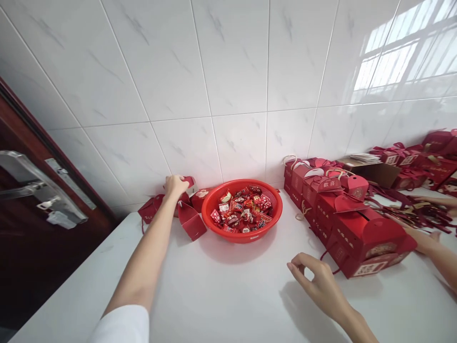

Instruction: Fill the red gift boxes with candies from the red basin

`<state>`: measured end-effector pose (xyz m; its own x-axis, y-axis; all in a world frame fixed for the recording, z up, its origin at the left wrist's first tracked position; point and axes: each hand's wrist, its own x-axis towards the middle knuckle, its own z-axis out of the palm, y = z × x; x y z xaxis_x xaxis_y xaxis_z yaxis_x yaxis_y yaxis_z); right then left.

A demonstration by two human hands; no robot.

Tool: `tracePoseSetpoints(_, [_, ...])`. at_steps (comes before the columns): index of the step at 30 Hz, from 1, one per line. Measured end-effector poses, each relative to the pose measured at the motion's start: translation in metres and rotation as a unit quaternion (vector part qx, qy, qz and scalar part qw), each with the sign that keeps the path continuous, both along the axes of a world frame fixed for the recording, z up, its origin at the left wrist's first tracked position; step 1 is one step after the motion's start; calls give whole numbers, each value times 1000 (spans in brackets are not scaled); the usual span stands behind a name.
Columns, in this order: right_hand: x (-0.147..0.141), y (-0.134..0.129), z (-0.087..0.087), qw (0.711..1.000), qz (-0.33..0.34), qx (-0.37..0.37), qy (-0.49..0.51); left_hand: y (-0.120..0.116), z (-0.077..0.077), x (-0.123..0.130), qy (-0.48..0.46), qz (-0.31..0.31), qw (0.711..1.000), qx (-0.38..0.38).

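Note:
My left hand point(174, 186) reaches to the far left of the table, by the wall. Its fingers are closed on the top of a small red candy box point(190, 181), partly hidden by the hand. Close by stand more red boxes, one an open-topped box point(192, 222) in front and another folded box point(150, 208) to the left. My right hand point(319, 283) hovers above the white table, thumb and forefinger curled into a loop with tips nearly together and nothing visible in them. A red plastic basket point(243, 238) between the hands holds wrapped candies point(244, 209).
Rows of red gift boxes point(342, 214) with cord handles stand on the right. Beyond them lie dark red ribbons point(417, 212), where another person's hands point(423, 240) are. An open cardboard box point(374, 171) sits by the tiled wall. A brown door point(35, 228) borders the left.

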<state>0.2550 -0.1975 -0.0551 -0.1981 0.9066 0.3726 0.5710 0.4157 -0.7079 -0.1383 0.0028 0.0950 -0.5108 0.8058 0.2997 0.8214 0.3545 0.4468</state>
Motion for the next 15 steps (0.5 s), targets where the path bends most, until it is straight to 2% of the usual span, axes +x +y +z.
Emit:
tracePoseSetpoints(2, [4,3,10,1000,22,-3,8,-18,14,-7,-25,0,999,25])
tracePoseSetpoints(4, [4,9,25,999,46,5,19,-45,30,-5,-108,-21,987,119])
tracePoseSetpoints(6, [0,17,47,996,70,31,34,-76,46,8,-180,-83,961,195])
tracePoseSetpoints(7, [-3,21,59,994,79,53,46,-92,52,18,-207,-125,949,203])
tracePoseSetpoints(9, [-12,30,83,987,88,105,84,-123,59,43,-239,-186,940,155])
tracePoseSetpoints(11, [-20,36,104,975,83,152,139,-150,56,71,-244,-255,933,72])
tracePoseSetpoints(13, [-27,37,119,966,106,174,160,-171,45,97,-232,-352,907,21])
tracePoseSetpoints(15, [-29,34,125,965,150,168,137,-186,30,118,-207,-427,880,-14])
